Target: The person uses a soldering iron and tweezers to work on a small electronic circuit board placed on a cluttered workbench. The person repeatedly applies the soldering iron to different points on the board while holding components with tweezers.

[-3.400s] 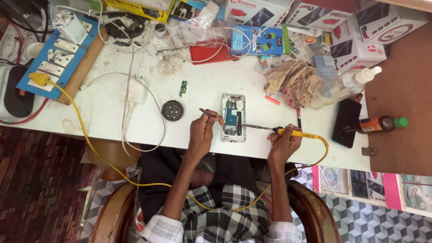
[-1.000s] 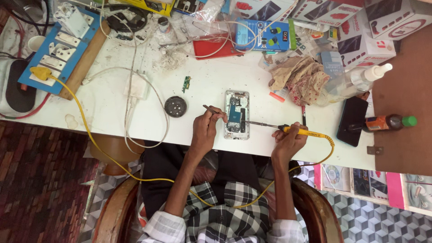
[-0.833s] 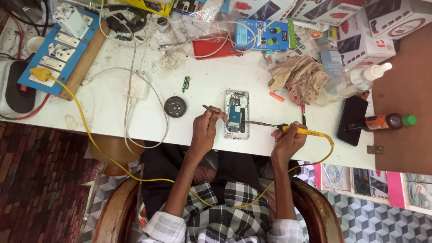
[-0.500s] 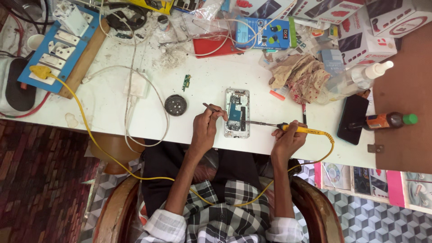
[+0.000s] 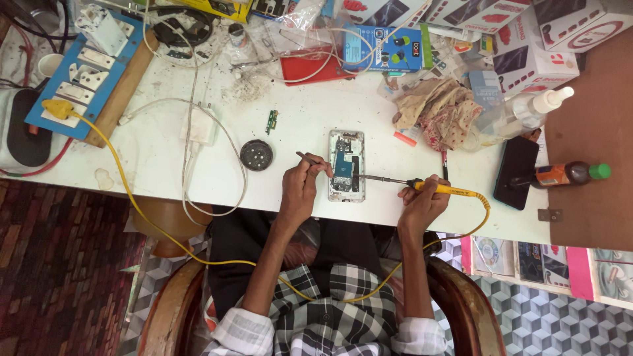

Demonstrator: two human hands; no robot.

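At the counter's [image 5: 165,158] near edge, the left hand [image 5: 300,191] pinches a thin metal tool [image 5: 310,158], and the right hand [image 5: 422,201] grips a yellow-handled soldering iron [image 5: 438,189]. Between the hands lies the opened phone [image 5: 346,165], flat and face down, with both tool tips reaching its exposed board. Farther back sit a round black tin [image 5: 256,155], a crumpled cloth [image 5: 438,109] and boxes [image 5: 527,39].

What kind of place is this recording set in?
Most likely a phone repair bench in a small shop. An opened phone lies on the white table, the right hand holds a soldering iron to it, and product boxes crowd the back.
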